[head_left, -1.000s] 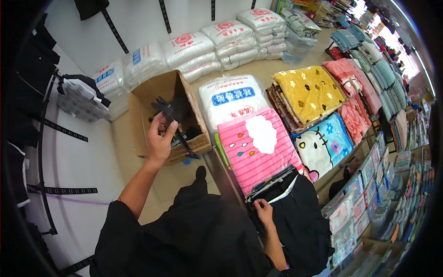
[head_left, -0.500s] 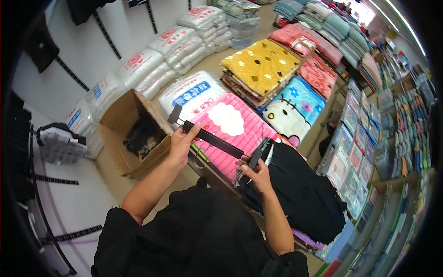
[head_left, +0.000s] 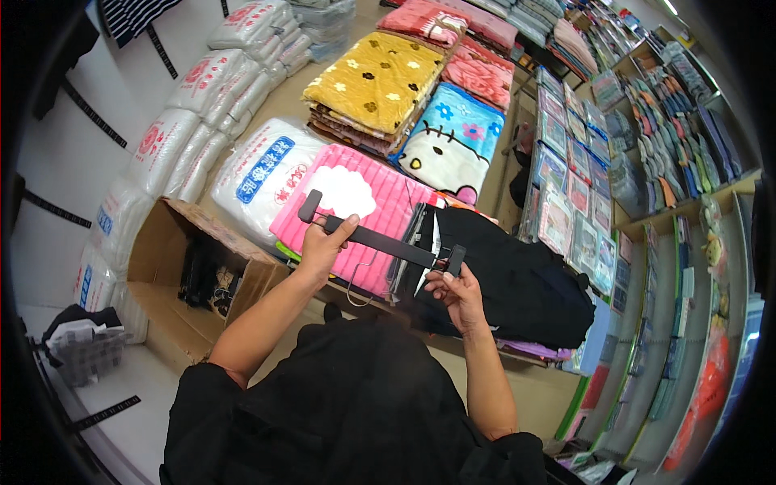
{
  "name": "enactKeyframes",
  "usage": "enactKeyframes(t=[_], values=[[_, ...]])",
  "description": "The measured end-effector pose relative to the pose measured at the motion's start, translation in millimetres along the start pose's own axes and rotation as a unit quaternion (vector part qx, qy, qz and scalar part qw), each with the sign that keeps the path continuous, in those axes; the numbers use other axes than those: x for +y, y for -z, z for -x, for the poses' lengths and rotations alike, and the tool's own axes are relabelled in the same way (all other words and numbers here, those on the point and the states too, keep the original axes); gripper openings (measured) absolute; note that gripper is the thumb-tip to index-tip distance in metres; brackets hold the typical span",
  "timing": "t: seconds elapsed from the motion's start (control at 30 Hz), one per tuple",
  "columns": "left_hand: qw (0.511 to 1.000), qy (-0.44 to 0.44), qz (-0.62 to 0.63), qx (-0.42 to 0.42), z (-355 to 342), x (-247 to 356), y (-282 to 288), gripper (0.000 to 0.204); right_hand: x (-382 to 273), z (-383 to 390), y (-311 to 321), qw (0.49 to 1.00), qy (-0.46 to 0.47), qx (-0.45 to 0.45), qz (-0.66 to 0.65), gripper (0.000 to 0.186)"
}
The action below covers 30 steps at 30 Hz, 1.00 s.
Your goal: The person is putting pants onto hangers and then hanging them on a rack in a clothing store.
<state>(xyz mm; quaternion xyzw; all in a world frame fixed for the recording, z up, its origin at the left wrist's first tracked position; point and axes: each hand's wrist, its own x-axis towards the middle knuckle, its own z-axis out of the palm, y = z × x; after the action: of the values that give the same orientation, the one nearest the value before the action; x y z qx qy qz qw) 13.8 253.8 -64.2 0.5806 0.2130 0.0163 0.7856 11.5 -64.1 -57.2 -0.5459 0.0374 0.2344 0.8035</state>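
White wall (head_left: 121, 89) is lined with stacked bundles (head_left: 166, 145) wrapped in clear plastic; at the right, shelves (head_left: 687, 204) are crowded with packaged goods; between them, folded blankets are laid out in piles — a yellow blanket (head_left: 372, 77) with dark and pale flowers, a coral blanket (head_left: 482, 71), and a blue blanket (head_left: 455, 133) printed with a white cat-like face; a pink blanket (head_left: 303, 214) with a white cloud is placed nearer, just beside a white bundle (head_left: 250, 182) marked in blue.

Over the pink blanket, a black hanger (head_left: 388, 245) is held at a slant; its bar is gripped near the left end by the left hand (head_left: 326, 249), with the thumb laid across it; at the other end, the clip (head_left: 455, 259) is pinched by the thumb and fingers of the right hand (head_left: 459, 297) — whether it is squeezed apart cannot be told.

Black garments (head_left: 517, 279) are heaped at the right, beneath that end; a white strip (head_left: 436, 232) is crossed by the bar; a thin metal hook (head_left: 349, 289) is seen below, its attachment unclear; at the left, black items (head_left: 200, 271) are contained in an open cardboard box (head_left: 153, 242).
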Motion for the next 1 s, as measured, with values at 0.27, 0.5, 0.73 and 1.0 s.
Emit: enactKeyframes(t=[0.27,0.5,0.73,1.0], values=[[0.997,0.043,-0.02,-0.068,-18,-15,-5,0.038,4,12,3,0.996,-0.048,0.068,-0.043,0.037],[0.992,0.014,-0.073,-0.106,-8,-28,-26,0.039,21,19,25,0.996,-0.064,0.046,0.03,0.037],[0.997,-0.005,0.063,-0.045,13,-46,-48,0.055,3,23,81,0.998,-0.062,0.018,0.003,0.033],[0.99,-0.057,0.001,0.127,59,-77,-120,0.054,-18,28,167,0.995,-0.068,-0.068,0.029,0.033]])
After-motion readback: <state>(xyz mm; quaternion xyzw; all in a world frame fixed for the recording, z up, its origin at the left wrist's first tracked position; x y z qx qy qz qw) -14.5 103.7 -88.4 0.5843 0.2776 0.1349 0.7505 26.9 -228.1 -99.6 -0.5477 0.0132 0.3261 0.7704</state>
